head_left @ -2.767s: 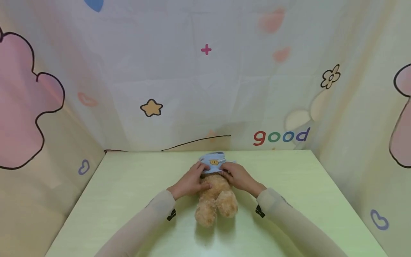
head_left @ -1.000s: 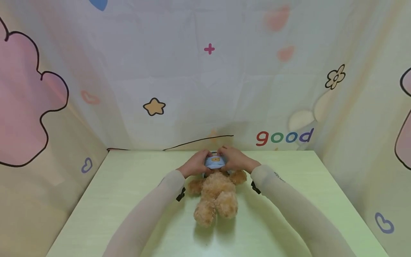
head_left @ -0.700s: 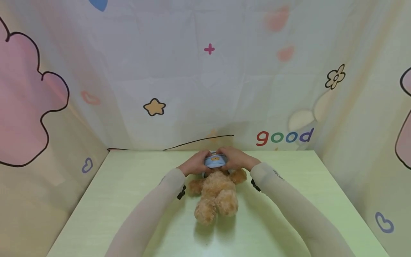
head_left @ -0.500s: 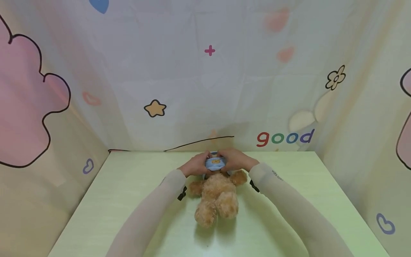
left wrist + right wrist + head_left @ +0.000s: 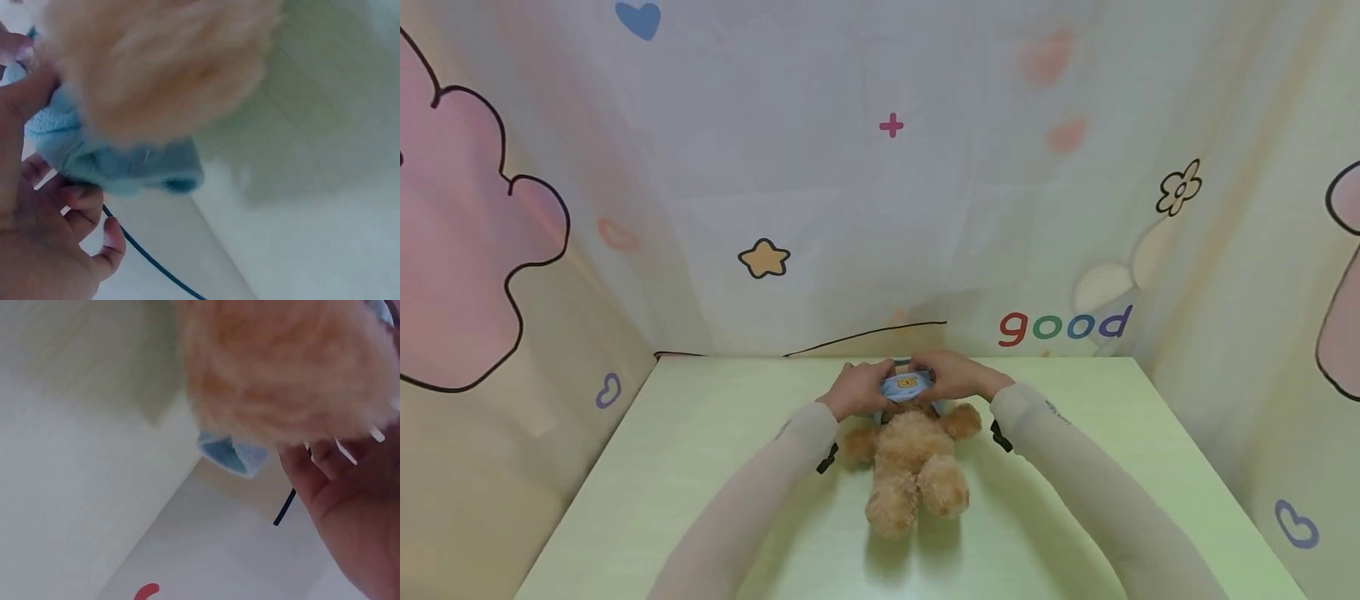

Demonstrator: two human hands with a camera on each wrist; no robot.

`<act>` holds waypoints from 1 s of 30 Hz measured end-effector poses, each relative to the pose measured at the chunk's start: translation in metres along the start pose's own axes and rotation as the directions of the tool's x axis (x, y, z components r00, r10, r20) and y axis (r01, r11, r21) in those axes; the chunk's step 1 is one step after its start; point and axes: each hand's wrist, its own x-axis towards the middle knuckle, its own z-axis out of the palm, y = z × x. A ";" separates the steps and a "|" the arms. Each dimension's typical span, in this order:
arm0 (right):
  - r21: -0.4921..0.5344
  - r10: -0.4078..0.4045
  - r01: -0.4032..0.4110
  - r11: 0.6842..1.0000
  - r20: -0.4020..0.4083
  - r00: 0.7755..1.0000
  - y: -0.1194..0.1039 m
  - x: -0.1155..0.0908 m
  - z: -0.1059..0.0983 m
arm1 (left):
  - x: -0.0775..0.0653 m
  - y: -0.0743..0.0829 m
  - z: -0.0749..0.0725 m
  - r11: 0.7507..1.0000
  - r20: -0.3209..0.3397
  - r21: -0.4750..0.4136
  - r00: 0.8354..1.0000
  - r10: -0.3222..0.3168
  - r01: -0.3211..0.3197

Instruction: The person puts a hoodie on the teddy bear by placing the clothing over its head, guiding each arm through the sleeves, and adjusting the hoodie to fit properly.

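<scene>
A light-brown teddy bear point(image 5: 912, 442) lies on its back on the table, legs toward me and arms spread to the sides. A small light-blue doll shirt point(image 5: 907, 392) with a yellow bear print is bunched at its head end and hides the head. From the left, my left hand point(image 5: 860, 390) grips the shirt, its thumb on the cloth in the left wrist view. On the other side my right hand point(image 5: 957, 376) grips the shirt with bent fingers. An empty sleeve point(image 5: 226, 454) hangs beside the bear's furry arm point(image 5: 284, 372) in the right wrist view.
The pale green table point(image 5: 700, 467) ends at a printed cloth backdrop point(image 5: 820, 200) close behind the hands. Cloth walls also stand at the left and right. Black straps point(image 5: 1002, 436) hang from both sleeve cuffs.
Both hands have moved from the bear's upper body to its head end, gathering the blue shirt there. The bear's arms now show at its sides. Lately the bear has shifted slightly right.
</scene>
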 end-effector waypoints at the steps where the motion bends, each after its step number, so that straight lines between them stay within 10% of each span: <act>1: -0.012 -0.002 0.002 1.000 -0.014 1.000 0.001 -0.001 0.002 | 0.000 0.000 0.002 1.000 -0.011 -0.012 1.000 0.011 -0.012; 11: -0.269 -0.041 -0.037 0.963 -0.276 0.960 0.002 -0.013 0.022 | 0.000 0.009 0.018 0.996 -0.212 0.079 0.975 0.065 -0.049; 30: -0.430 -0.148 -0.053 0.901 -0.420 0.896 -0.014 -0.019 0.042 | -0.004 0.012 0.025 0.989 -0.253 0.068 0.957 0.141 -0.128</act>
